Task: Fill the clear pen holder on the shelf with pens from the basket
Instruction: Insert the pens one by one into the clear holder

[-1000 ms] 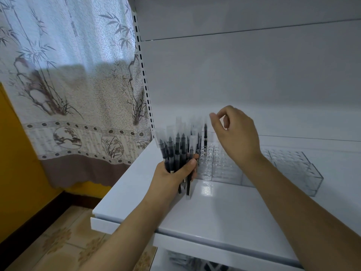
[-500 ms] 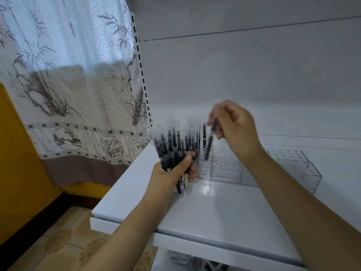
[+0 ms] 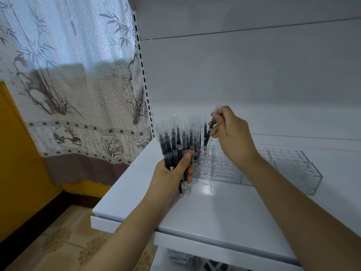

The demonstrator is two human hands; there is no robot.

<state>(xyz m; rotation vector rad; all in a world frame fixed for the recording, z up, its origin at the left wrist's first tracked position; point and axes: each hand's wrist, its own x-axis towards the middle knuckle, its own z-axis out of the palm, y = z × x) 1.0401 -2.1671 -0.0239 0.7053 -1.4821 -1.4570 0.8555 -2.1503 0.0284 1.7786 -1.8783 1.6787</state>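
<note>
The right hand (image 3: 232, 137) pinches one dark clear-capped pen (image 3: 210, 132) over the clear plastic pen holder (image 3: 254, 169) – it probably misses a hole if tilted; the left hand (image 3: 172, 173) grips the bundle of pens (image 3: 175, 143).

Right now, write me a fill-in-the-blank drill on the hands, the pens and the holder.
1. The left hand grips a ____ of pens.
2. The right hand pinches ____ pen.
3. The clear pen holder sits on the white ____.
4. That single pen's lower tip is over the holder's ____ end.

Missing words: bundle; one; shelf; left
</note>
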